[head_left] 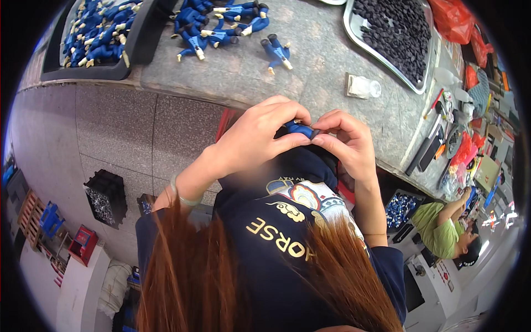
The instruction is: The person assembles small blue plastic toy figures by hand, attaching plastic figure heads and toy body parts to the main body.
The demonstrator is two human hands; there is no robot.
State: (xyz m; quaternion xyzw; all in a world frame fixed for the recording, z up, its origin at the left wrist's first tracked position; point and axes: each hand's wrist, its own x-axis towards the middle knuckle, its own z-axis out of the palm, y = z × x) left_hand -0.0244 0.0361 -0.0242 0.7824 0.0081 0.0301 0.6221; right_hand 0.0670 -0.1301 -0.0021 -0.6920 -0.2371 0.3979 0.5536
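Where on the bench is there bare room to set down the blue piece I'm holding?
Bare grey table lies between the loose blue figures and the small clear container, just above both hands. Crowded: the black tray of blue figures, the metal tray of black parts, the tools.

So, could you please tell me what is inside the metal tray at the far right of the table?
The metal tray is heaped with small black round parts that cover its floor. Whatever lies under the heap is hidden, and the picture's edge cuts off the tray's far end.
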